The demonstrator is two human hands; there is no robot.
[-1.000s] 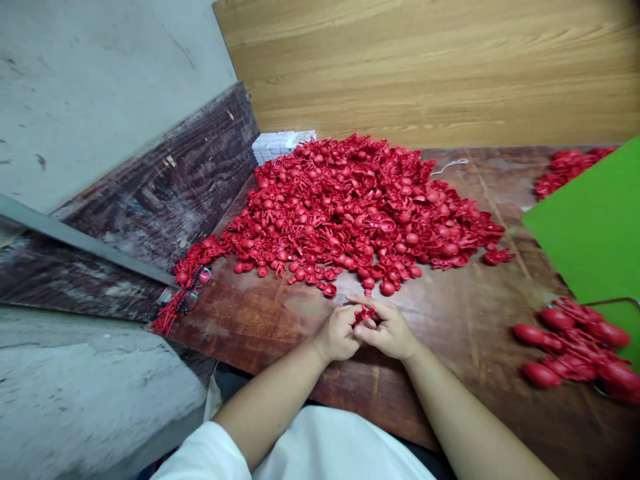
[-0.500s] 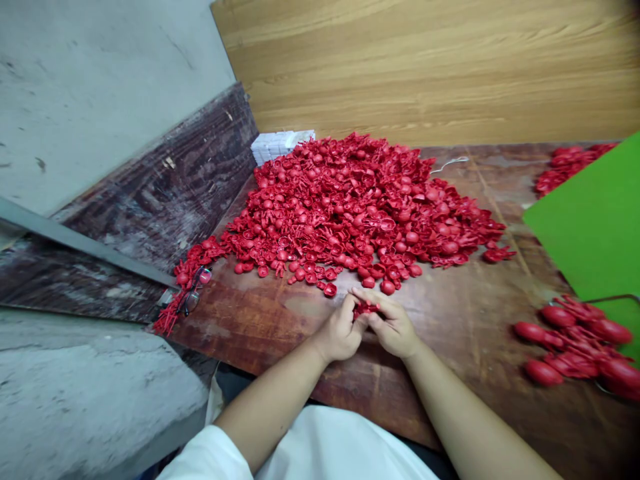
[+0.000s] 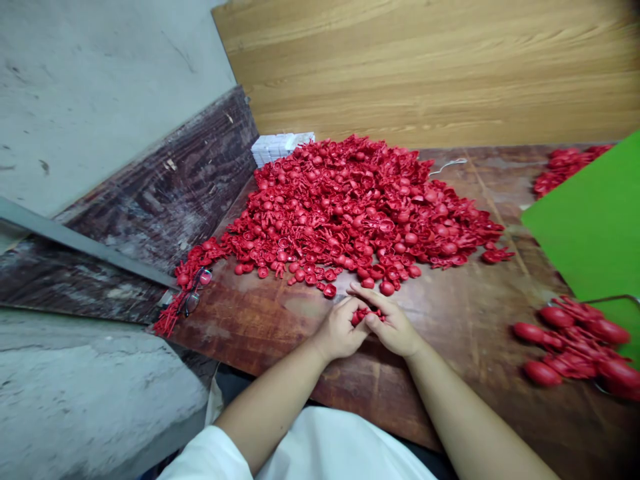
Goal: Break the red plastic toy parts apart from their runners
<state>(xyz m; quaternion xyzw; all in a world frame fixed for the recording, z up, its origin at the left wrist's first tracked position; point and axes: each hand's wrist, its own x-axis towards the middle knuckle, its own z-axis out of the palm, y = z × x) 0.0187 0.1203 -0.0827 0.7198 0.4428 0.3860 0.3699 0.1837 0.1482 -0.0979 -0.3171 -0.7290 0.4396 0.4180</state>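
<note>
My left hand point(image 3: 345, 328) and my right hand point(image 3: 394, 327) meet over the front of the table, their fingers closed around a small red plastic piece point(image 3: 367, 316). Only the top of this piece shows between my thumbs and fingers; the rest is hidden, so its full shape cannot be made out. Just beyond my fingertips begins a large heap of red plastic parts point(image 3: 350, 207), with round hollow caps and thin limb-like bits. One loose red cap point(image 3: 329, 291) and a red ball-shaped part point(image 3: 387, 288) lie nearest to my hands.
At right, larger red figures point(image 3: 575, 347) lie beside a green board point(image 3: 595, 227). Spectacles point(image 3: 193, 297) rest among red parts at the left edge. White boxes point(image 3: 280, 147) stand behind the heap on the brown wooden table point(image 3: 450, 320), near a white string point(image 3: 450, 165).
Both hands have shifted their grip slightly around the red piece, my right thumb now lying across it. The heap and the other things stay where they were.
</note>
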